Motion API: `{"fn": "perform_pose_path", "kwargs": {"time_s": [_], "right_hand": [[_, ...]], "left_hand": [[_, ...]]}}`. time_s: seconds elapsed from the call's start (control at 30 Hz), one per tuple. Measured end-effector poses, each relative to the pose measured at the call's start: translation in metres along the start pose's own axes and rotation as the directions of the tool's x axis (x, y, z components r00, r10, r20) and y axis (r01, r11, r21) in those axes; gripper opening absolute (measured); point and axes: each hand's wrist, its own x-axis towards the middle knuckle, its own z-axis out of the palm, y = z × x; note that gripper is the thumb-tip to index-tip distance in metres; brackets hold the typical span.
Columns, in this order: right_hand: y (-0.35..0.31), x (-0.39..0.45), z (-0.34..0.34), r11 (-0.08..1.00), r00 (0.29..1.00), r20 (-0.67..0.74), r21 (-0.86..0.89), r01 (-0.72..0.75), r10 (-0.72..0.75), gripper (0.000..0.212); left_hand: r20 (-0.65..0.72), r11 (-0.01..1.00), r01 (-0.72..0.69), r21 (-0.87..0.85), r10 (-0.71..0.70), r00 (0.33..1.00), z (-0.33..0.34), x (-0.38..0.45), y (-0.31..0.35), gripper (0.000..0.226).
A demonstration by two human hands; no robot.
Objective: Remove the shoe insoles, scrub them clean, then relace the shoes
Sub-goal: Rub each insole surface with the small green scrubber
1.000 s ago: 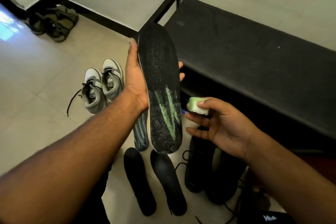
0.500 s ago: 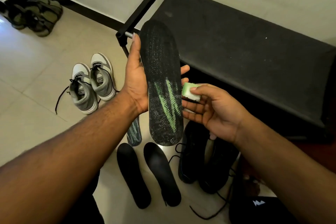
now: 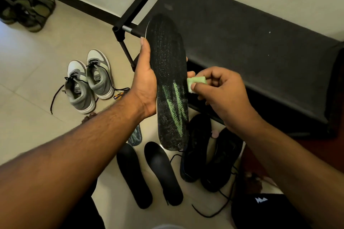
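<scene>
head view: left hand [image 3: 147,82] grips the insole [image 3: 170,87] upright; right hand [image 3: 221,95] pinches a green sponge [image 3: 196,82] against its edge.

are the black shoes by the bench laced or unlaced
Unlaced, or at least loosened: the black shoes gape open and their laces trail loose across the floor. Whether the laces remain threaded through any eyelets, cannot tell.

Tiled floor [image 3: 37,135] carries grey sneakers [image 3: 89,82], black shoes [image 3: 210,152], two black insoles [image 3: 149,173].
</scene>
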Motion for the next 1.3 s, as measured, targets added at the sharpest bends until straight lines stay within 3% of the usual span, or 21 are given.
{"fn": "perform_pose_path", "kwargs": {"time_s": [0.17, 0.3, 0.43, 0.53, 0.77, 0.93, 1.0, 1.07, 1.2, 1.3], "right_hand": [[0.0, -0.007, 0.011, 0.998, 0.998, 0.063, 0.057, -0.03, 0.026, 0.015], [-0.008, -0.016, 0.015, 0.999, 0.988, 0.15, 0.027, 0.039, -0.043, 0.02], [0.002, -0.003, 0.001, 1.0, 1.0, -0.004, -0.001, -0.028, 0.028, 0.023], [0.004, 0.003, -0.003, 0.998, 0.999, -0.036, -0.043, -0.034, 0.033, 0.021], [-0.004, -0.012, 0.016, 0.991, 0.969, 0.209, 0.011, 0.131, -0.13, 0.022], [0.007, 0.006, -0.003, 0.981, 0.998, -0.018, -0.184, 0.058, -0.062, 0.018], [0.01, 0.01, -0.007, 0.967, 0.997, -0.042, -0.249, 0.05, -0.062, 0.016], [0.007, 0.007, -0.001, 0.971, 0.997, 0.004, -0.226, 0.08, -0.081, 0.016], [-0.006, -0.01, 0.014, 0.988, 0.959, 0.245, -0.014, 0.151, -0.143, 0.016], [-0.004, -0.005, 0.009, 0.989, 0.968, 0.214, -0.035, 0.14, -0.13, 0.016]], "left_hand": [[-0.032, 0.999, -0.013, -0.049, 0.012, 0.999, 0.004, 0.0, -0.01, 0.099], [0.009, 0.998, 0.002, -0.064, -0.001, 1.0, 0.008, -0.003, -0.013, 0.096], [-0.018, 0.999, -0.047, -0.014, 0.047, 0.999, 0.009, -0.001, -0.011, 0.094], [-0.07, 0.997, -0.076, 0.034, 0.078, 0.995, 0.007, 0.0, -0.01, 0.093], [0.031, 1.0, -0.004, -0.009, 0.004, 1.0, 0.008, -0.003, -0.015, 0.096], [0.018, 1.0, -0.023, 0.014, 0.023, 1.0, 0.008, -0.002, -0.019, 0.105], [-0.013, 0.999, -0.034, 0.031, 0.034, 0.999, 0.008, 0.0, -0.018, 0.104], [-0.02, 0.999, -0.033, 0.04, 0.033, 0.999, 0.01, -0.001, -0.018, 0.103], [-0.05, 0.996, -0.034, 0.08, 0.038, 0.998, 0.012, -0.003, -0.02, 0.089], [-0.033, 0.997, -0.042, 0.066, 0.045, 0.998, 0.013, -0.002, -0.02, 0.092]]}}
